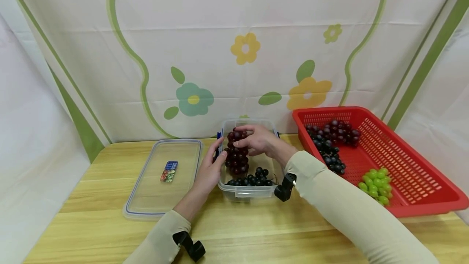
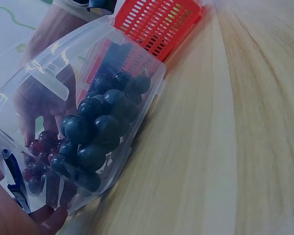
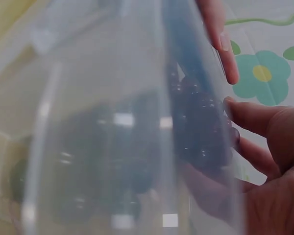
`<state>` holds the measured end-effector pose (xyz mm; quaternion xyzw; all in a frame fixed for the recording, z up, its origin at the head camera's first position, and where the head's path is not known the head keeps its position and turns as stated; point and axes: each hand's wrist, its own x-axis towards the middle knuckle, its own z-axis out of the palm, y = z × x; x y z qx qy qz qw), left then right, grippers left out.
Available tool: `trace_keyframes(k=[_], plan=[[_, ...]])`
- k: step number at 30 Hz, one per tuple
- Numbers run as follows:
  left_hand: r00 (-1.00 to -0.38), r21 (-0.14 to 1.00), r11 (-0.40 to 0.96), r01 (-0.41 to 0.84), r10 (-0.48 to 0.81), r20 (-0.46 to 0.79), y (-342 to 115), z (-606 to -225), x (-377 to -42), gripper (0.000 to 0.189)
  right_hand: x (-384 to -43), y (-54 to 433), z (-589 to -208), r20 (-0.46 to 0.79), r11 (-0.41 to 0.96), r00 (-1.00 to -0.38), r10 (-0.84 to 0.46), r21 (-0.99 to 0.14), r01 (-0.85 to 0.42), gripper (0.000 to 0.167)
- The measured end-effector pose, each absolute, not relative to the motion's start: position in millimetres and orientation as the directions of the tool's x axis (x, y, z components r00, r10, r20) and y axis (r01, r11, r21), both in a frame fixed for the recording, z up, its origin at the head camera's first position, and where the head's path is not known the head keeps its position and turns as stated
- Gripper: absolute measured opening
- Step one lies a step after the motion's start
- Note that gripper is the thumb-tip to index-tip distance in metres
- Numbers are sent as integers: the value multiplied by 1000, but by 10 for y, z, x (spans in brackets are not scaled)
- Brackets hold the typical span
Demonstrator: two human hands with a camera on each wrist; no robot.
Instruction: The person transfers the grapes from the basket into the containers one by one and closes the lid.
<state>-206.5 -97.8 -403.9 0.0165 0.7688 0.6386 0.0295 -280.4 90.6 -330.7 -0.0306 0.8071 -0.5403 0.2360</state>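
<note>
Toward the back edge of the worktop [image 1: 238, 235]: I see the clear box [image 1: 253, 192] between the flat lid [image 1: 146, 194] on its left and the red basket [image 1: 425, 211] on its right, narrow strips of wood separating them.
Dark red grapes [image 1: 237, 160]: inside the box near its left wall, a long, glossy bunch.
Right hand [image 1: 259, 139]: fingers and thumb pinch that bunch.
Left hand [image 1: 210, 168]: fingers extended, touching the box's left side by the blue latch [image 2: 15, 183].
Black grapes [image 1: 253, 180]: round, shiny, along the front wall.
Surfaces: transparent plastic, slotted red sides, pale wood grain.
</note>
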Motion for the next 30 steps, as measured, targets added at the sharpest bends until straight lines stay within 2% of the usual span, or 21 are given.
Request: trace_keyframes(k=[10, 18, 30], plan=[[-998, 987, 162, -1, 63, -11, -975, -4047, -2071, 51, -2801, 990, -3195, -354, 461, -894, -273, -864, 201, 62], [-998, 987, 160, 5, 64, -5, -977, -4038, -2057, 51, -2767, 1119, -3057, -262, 432, -908, -327, -896, 103, 66], [-998, 987, 162, 5, 60, -5, -1009, -4068, -2068, 51, -2700, 1465, -2727, -138, 390, -933, -331, -921, -3, 56]])
